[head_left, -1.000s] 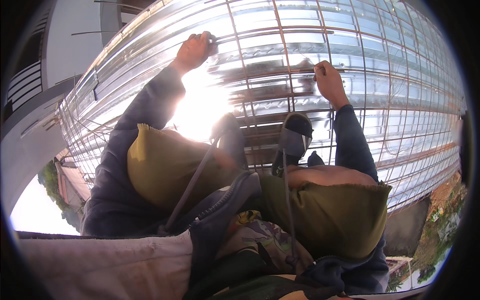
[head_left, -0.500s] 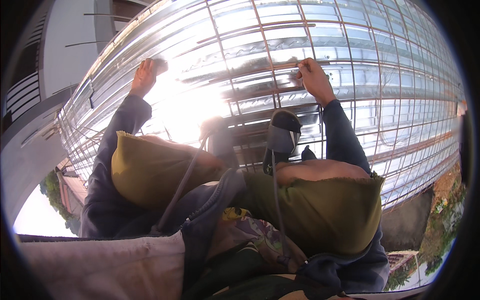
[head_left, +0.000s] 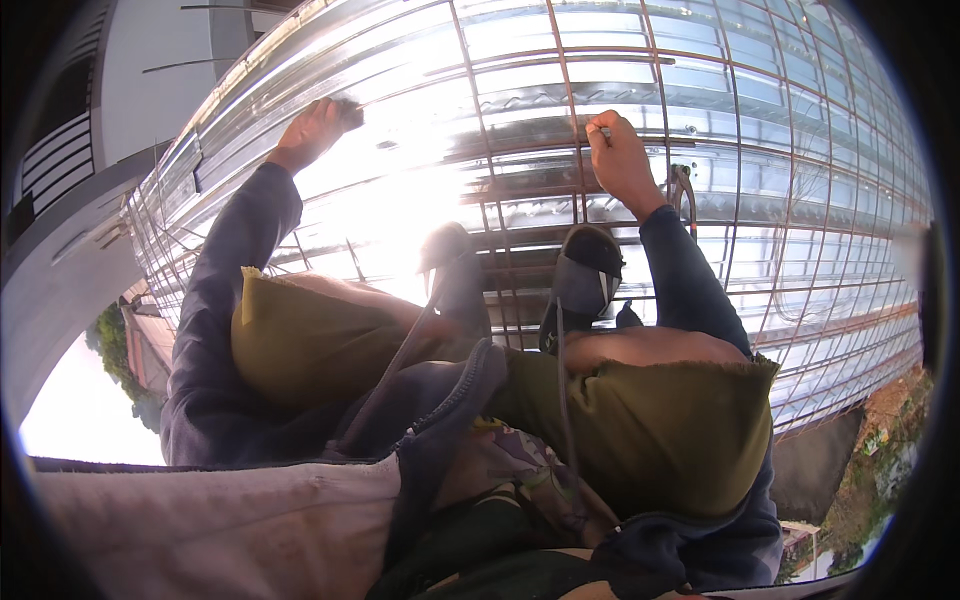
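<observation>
A rusty steel rebar grid point(head_left: 735, 150) lies over shiny corrugated metal sheeting point(head_left: 690, 95). My left hand point(head_left: 312, 130), at the upper left, is closed over the sheeting in strong glare. At its fingertips is a dark patch, and I cannot tell whether it is an object or a shadow. My right hand point(head_left: 622, 160) is closed in a pinch beside a grid crossing, with something small and pale at the fingers, too small to name. Just right of that wrist is a curved tool like pincers point(head_left: 683, 190), partly hidden by the sleeve.
My two feet in dark slip-on sandals point(head_left: 590, 270) rest on the bars between my bent knees. A pale building wall point(head_left: 155, 80) with a dark railing point(head_left: 55, 155) stands at the left. Grass and soil point(head_left: 870, 470) lie below the deck's right edge.
The view has shifted slightly. My left hand has moved to the right and a little up over the sheeting. My right hand has turned more upright, and the pincers-like tool shows more.
</observation>
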